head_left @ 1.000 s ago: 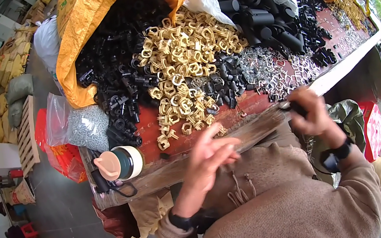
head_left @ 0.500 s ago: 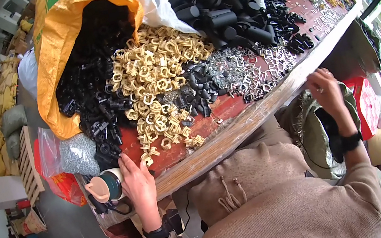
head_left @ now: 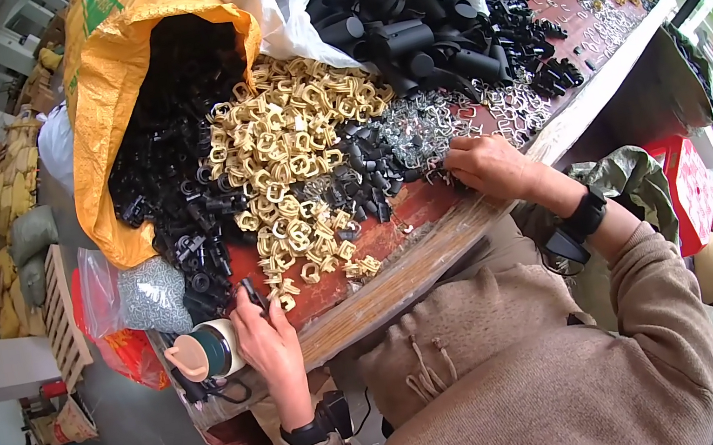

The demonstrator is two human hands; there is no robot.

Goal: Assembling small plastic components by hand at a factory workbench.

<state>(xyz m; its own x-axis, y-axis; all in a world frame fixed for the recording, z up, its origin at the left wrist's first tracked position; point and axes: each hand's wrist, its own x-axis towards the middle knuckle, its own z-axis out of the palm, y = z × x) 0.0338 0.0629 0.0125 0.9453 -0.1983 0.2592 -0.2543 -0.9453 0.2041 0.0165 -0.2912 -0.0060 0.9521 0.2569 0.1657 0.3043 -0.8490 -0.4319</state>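
Note:
My left hand (head_left: 271,342) is at the table's near left edge. Its thumb and forefinger hold a small black plastic part (head_left: 252,294), upright, beside the black parts pile (head_left: 194,240). My right hand (head_left: 491,168) reaches over the wooden edge to the silver wire loops (head_left: 504,115), its fingertips pinched together at the near side of the heap. What they grip is hidden. Cream-coloured plastic clips (head_left: 282,169) lie heaped between my hands. Next to them are short black pieces (head_left: 366,169) and small clear-looking bits (head_left: 408,138).
A cup with a pink lid (head_left: 199,352) stands close to my left hand. Behind the heaps lie a yellow sack (head_left: 93,144) and a white sack (head_left: 274,10) with black cylinders (head_left: 406,37). A wooden table edge (head_left: 386,288) runs before me; a green sack (head_left: 638,185) hangs at right.
My right hand has moved left from above the green sack onto the silver loops. My left hand has picked up a black plastic part.

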